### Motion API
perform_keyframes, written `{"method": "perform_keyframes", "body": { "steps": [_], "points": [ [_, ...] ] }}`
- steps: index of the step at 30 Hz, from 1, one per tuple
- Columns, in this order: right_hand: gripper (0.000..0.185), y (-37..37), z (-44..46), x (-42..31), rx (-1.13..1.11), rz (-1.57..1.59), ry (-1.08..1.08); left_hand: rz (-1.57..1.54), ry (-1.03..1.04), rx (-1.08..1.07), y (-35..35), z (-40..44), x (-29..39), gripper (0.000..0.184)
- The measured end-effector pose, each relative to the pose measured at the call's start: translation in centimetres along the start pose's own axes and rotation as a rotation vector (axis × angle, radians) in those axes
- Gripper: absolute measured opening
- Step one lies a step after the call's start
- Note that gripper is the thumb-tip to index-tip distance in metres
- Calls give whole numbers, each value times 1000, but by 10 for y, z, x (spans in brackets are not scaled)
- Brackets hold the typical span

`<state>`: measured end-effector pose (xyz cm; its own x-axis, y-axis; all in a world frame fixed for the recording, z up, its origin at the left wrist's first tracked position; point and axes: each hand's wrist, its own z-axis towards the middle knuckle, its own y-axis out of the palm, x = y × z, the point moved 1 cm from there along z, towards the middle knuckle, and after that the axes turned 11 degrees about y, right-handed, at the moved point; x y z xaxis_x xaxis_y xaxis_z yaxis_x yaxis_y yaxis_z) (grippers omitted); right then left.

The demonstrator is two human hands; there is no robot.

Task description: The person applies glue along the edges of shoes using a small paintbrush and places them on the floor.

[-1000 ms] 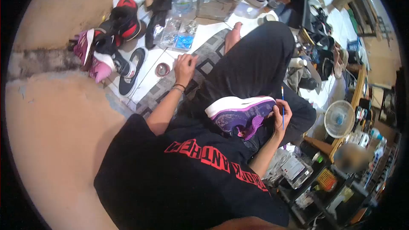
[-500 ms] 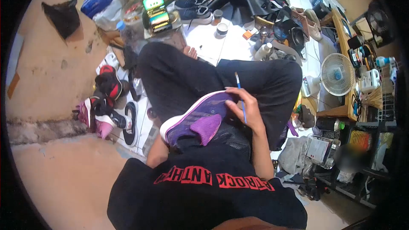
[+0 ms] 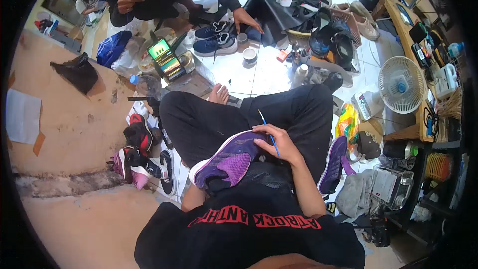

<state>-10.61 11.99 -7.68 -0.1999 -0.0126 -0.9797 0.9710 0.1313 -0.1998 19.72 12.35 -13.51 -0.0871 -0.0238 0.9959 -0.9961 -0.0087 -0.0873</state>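
Observation:
A purple sneaker (image 3: 219, 162) with a white sole edge lies tilted across my lap, its toe pointing up and right. My right hand (image 3: 280, 145) is closed around a thin blue paintbrush (image 3: 275, 144), bristles upward, with its fingertips against the sneaker's toe. My left hand is hidden behind the heel; only the left forearm (image 3: 193, 198) shows, so its fingers cannot be made out. Beside my right leg stands another purple sneaker (image 3: 332, 167).
A co-worker's hand (image 3: 247, 21) reaches to a black sheet (image 3: 274, 12) ahead. Nearby are blue sneakers (image 3: 215, 45), a small cup (image 3: 250, 56), a white bottle (image 3: 301, 73) and a lit phone (image 3: 167, 60). A fan (image 3: 401, 84) stands right; more shoes (image 3: 139, 132) lie left.
My view has shifted, bringing a co-worker leaning in at the top and the second purple sneaker into sight. The paintbrush is more slanted; my right hand remains at the sneaker's toe.

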Motion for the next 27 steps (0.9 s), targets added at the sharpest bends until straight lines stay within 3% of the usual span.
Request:
{"method": "perform_keyframes", "body": {
  "steps": [14, 24, 27],
  "points": [
    [33, -14, 32, 26, -88, 68, 125, -94, -160, 101, 17, 52, 31, 39],
    [32, -16, 52, 35, -96, 148, 167, 95, -162, 447, -40, 101, 46, 40],
    [33, -24, 57, 29, -180, 142, 331, 218, -104, 568, -63, 116, 54, 41]
  ]
}}
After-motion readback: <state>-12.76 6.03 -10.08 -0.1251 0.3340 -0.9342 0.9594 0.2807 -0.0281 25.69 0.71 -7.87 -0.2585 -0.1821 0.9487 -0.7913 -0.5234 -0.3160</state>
